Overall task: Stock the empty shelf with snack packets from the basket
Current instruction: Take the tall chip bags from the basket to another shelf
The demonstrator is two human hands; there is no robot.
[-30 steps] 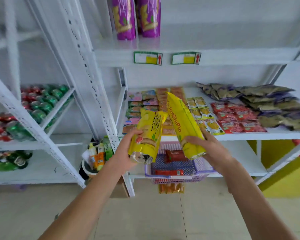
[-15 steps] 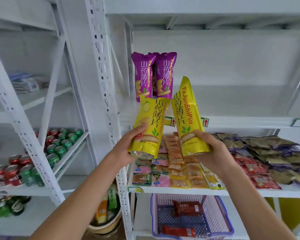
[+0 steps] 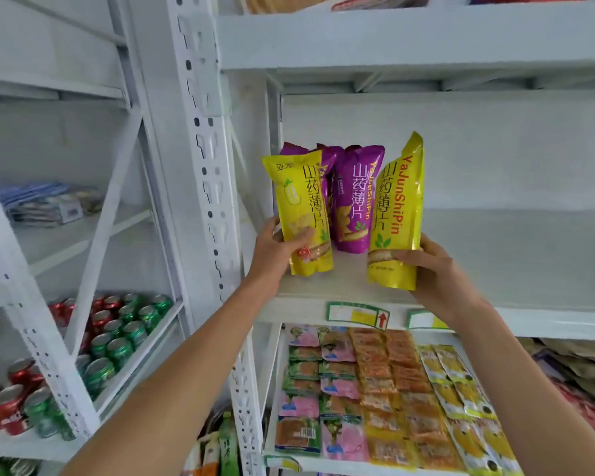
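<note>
Upright yellow packets, bases in grips

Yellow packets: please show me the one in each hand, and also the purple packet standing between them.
Left yellow packet (image 3: 296, 207), head view, middle of its front.
Right yellow packet (image 3: 396, 214), head view, middle of its front.
Purple packet (image 3: 353, 197), head view, centre of its printed face.

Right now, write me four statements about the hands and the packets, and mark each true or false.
1. The left hand grips a tall yellow foil snack packet. True.
2. The right hand is empty. False: it grips a second yellow foil packet.
3. The purple foil packets lie flat on the white metal shelf. False: they stand upright.
4. Green and red drink cans sit on the white rack to the left. True.
</note>
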